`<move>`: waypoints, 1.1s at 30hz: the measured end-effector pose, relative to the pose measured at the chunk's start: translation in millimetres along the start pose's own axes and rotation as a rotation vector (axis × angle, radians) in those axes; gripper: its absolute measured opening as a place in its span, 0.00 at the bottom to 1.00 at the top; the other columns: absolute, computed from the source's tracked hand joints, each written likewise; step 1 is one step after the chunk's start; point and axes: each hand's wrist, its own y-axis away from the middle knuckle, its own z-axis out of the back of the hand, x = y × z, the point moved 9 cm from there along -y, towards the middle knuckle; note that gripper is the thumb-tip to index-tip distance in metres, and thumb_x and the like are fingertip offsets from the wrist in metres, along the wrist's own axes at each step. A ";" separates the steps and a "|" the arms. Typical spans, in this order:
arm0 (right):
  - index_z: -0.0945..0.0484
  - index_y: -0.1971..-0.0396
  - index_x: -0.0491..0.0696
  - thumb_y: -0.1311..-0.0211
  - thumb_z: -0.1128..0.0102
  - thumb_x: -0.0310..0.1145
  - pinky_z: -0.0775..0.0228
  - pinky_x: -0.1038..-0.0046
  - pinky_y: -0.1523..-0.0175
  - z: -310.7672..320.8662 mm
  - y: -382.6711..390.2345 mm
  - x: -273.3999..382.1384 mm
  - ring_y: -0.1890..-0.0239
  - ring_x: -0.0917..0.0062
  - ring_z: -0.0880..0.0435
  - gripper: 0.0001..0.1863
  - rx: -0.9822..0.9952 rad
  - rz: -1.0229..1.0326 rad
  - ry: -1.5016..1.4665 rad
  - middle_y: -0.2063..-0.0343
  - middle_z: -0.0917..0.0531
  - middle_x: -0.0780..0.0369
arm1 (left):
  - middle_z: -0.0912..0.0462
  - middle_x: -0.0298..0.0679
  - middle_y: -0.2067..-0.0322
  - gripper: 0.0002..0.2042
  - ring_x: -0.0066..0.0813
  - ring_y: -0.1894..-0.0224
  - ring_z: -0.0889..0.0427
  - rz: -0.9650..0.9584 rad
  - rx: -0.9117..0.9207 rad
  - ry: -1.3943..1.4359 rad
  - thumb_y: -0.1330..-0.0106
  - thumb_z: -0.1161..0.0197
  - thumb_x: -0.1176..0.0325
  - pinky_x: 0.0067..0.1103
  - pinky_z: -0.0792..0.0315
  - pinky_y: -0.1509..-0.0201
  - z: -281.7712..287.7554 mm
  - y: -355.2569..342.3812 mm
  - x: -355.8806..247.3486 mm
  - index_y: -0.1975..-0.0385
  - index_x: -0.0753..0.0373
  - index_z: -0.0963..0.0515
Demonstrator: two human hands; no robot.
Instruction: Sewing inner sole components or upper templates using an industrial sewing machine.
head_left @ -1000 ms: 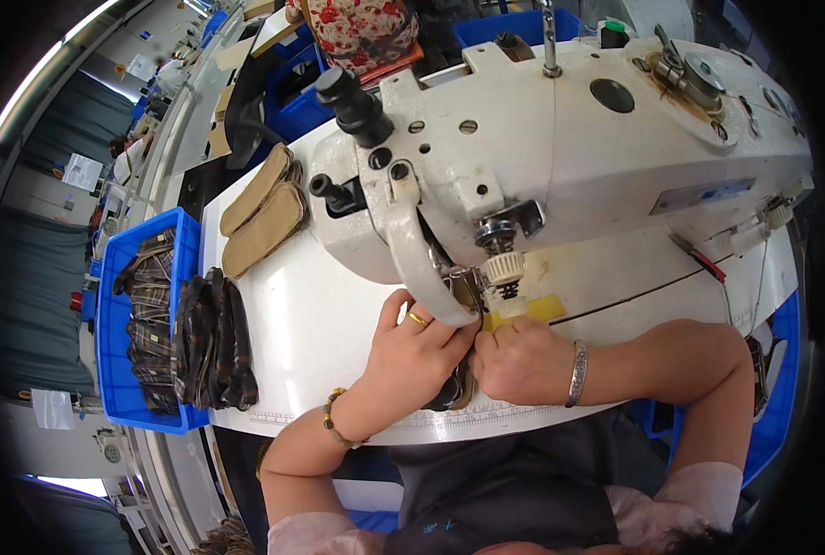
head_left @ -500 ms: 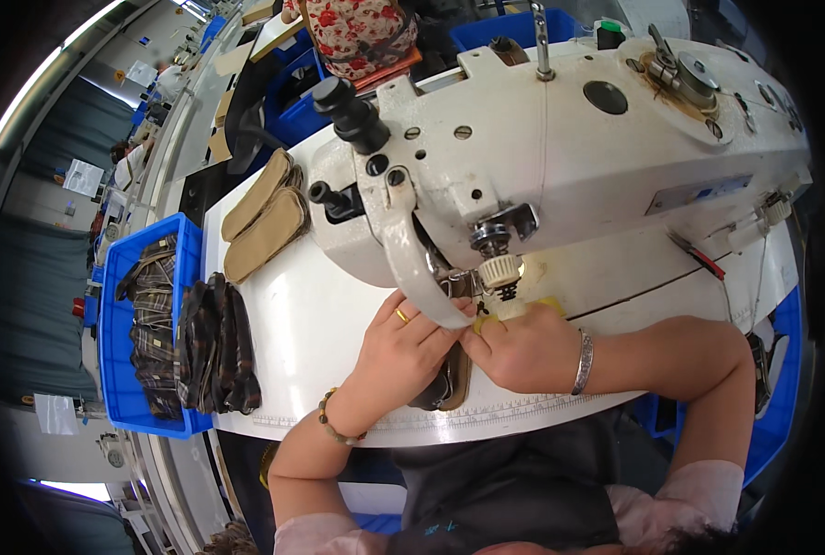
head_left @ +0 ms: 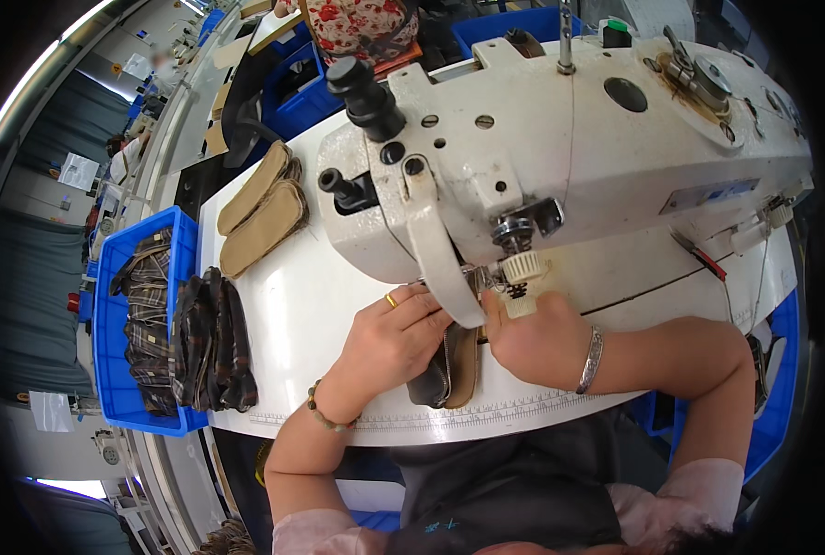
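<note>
A slipper piece (head_left: 466,375), with a dark upper and a brown sole edge, lies under the front of a white sewing machine (head_left: 607,176). My left hand (head_left: 394,335) is closed on its left side, with the fingertips partly behind the machine's curved lever (head_left: 445,259). On the other side, my right hand (head_left: 544,340) sits beside the needle area, below the cream tension knob (head_left: 523,267). Its fingers are curled, and what they pinch is hidden. The needle itself does not show clearly.
Tan soles (head_left: 263,227) lie stacked at the table's left. A blue bin (head_left: 115,370) holds plaid fabric pieces (head_left: 149,324), with dark plaid uppers (head_left: 214,342) beside it. Red-handled snips (head_left: 704,259) rest right of the machine. A measuring scale (head_left: 514,412) runs along the front edge.
My hands have drawn slightly apart at the needle area. More of the slipper piece's upper and sole edge shows between them. The whole view has shifted a little.
</note>
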 end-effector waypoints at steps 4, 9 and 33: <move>0.22 0.83 0.48 0.56 0.41 0.34 0.31 0.74 0.80 20.4 3.7 17.7 0.83 0.75 0.22 0.06 -0.151 0.079 0.079 0.82 0.21 0.60 | 0.15 0.39 0.59 0.19 0.37 0.61 0.18 0.067 -0.011 -0.006 0.56 0.33 0.81 0.27 0.23 0.58 2.1 -0.7 -5.9 0.59 0.63 0.16; 0.22 0.79 0.46 0.54 0.43 0.34 0.40 0.78 0.80 26.6 11.7 38.8 0.82 0.81 0.28 0.07 -0.319 0.298 0.047 0.74 0.20 0.58 | 0.16 0.37 0.58 0.20 0.37 0.59 0.19 0.097 -0.030 -0.024 0.59 0.33 0.80 0.28 0.25 0.58 1.2 -2.8 -11.6 0.61 0.62 0.16; 0.19 0.78 0.38 0.55 0.41 0.33 0.33 0.77 0.79 15.1 16.8 44.4 0.82 0.77 0.21 0.12 -0.249 0.227 0.209 0.69 0.15 0.44 | 0.27 0.30 0.72 0.13 0.33 0.66 0.27 0.153 0.006 -0.075 0.55 0.34 0.76 0.33 0.38 0.57 -19.3 -12.2 -15.0 0.67 0.60 0.16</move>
